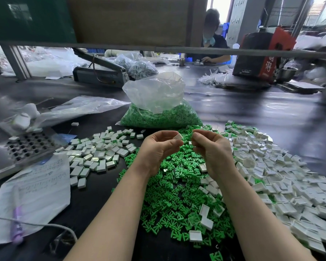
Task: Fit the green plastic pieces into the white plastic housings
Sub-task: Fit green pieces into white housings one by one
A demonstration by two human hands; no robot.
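left hand (159, 146) pinches a white housing (178, 136) by its edges; right hand (209, 146) curled, contents unclear; these look light, stiff, slippery

To your left: perforated metal tray (24, 146) on dark worktop (252, 110), handwritten paper sheet (38, 187) overlapping its near edge, purple pen (16, 226) on sheet. Far left, grey machine (100, 72), possibly heat sealer. Red-black bag (262, 53) far right; another person (213, 36) seated behind.
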